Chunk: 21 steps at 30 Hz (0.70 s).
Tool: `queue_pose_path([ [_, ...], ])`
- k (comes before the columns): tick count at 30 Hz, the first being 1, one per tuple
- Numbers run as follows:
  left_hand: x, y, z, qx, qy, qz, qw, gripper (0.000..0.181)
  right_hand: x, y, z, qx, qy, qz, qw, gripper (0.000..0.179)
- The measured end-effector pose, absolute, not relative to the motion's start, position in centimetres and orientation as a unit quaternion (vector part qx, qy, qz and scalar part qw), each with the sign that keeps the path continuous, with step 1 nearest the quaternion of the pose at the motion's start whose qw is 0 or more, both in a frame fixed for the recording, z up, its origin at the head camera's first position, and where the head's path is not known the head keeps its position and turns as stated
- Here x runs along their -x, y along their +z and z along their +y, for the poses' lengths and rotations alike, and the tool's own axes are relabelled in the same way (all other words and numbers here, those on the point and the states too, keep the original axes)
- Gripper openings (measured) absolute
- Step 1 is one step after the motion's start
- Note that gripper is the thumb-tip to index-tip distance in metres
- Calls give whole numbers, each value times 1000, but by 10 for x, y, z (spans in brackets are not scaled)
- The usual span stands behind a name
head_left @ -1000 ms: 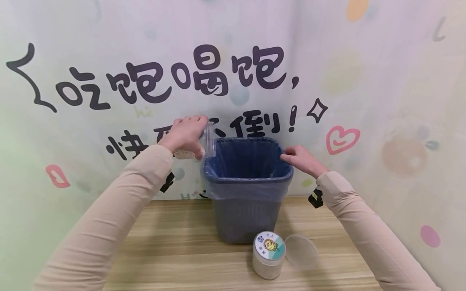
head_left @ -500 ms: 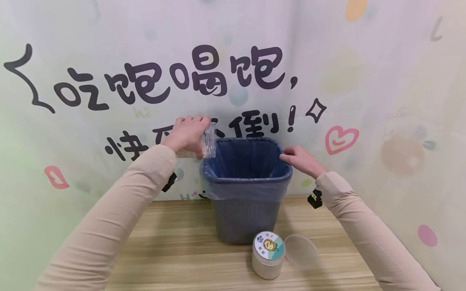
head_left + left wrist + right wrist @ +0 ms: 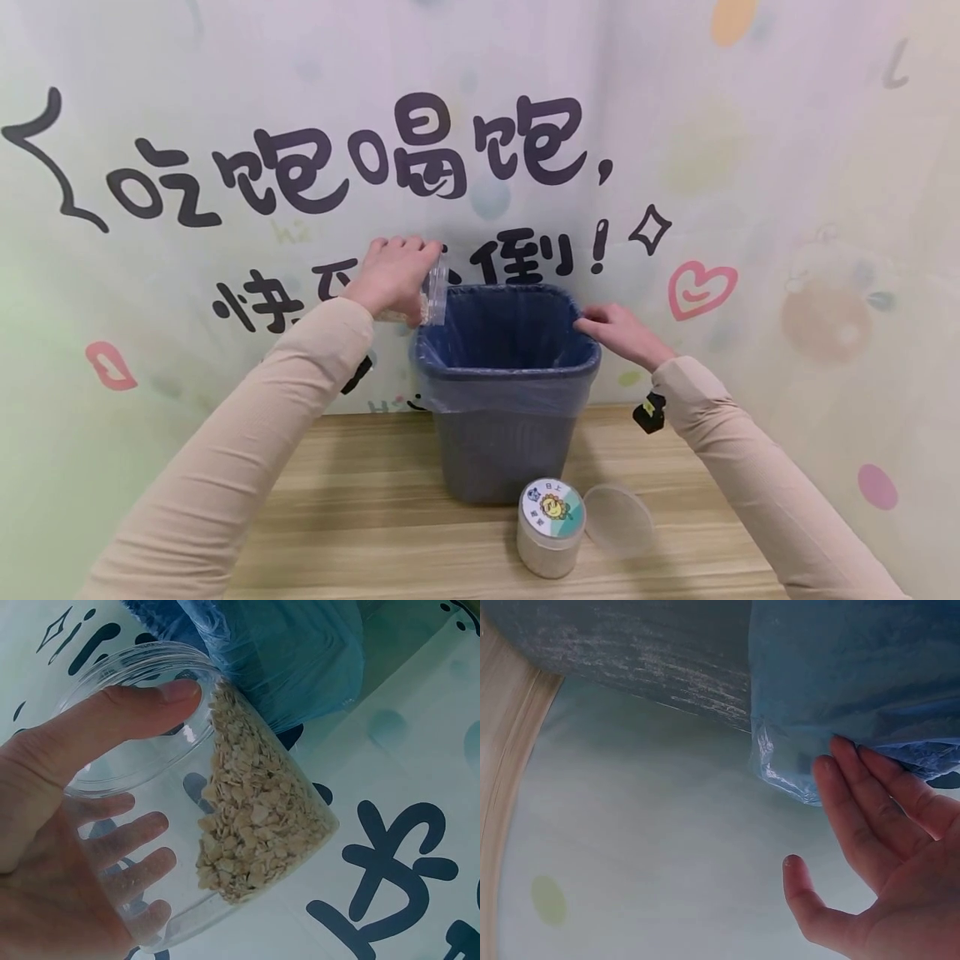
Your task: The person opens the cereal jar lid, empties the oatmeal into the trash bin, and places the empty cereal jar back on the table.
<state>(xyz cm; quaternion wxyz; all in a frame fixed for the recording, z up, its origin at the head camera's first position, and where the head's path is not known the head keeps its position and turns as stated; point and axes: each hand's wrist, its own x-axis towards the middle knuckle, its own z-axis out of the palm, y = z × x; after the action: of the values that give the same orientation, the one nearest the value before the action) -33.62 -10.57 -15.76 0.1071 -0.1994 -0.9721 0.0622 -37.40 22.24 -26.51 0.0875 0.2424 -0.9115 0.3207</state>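
In the left wrist view my left hand (image 3: 52,802) grips a clear plastic jar (image 3: 180,919), thumb near its open mouth and fingers round the far side. Rolled oats (image 3: 255,810) lie in a slope along one wall of the jar. In the head view the jar is tipped sideways, its mouth at the left rim of a dark trash can (image 3: 506,450). My right hand (image 3: 618,332) holds that can's right rim, over the blue bag (image 3: 840,682) lining it. Outside the bag the right fingers lie fairly straight; the thumb is hidden in the right wrist view.
A lidded jar (image 3: 551,542) with a sunflower label stands in front of the can on the wooden table (image 3: 360,500). Beside it lies a translucent round lid (image 3: 621,518). A printed wall cloth (image 3: 480,50) hangs close behind the can.
My left hand and the jar have moved slightly right, the mouth now by the can's left edge. The right hand keeps its place on the rim.
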Motion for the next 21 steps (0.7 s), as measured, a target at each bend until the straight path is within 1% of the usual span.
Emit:
queue_pose_path([
  [8,335,-157,-106,198,53,-973,103,93,374,-266,224,-253,336,-904,71,26],
  [21,336,-156,-102,199,64,-973,101,99,369,-262,223,-247,341,-905,59,24],
])
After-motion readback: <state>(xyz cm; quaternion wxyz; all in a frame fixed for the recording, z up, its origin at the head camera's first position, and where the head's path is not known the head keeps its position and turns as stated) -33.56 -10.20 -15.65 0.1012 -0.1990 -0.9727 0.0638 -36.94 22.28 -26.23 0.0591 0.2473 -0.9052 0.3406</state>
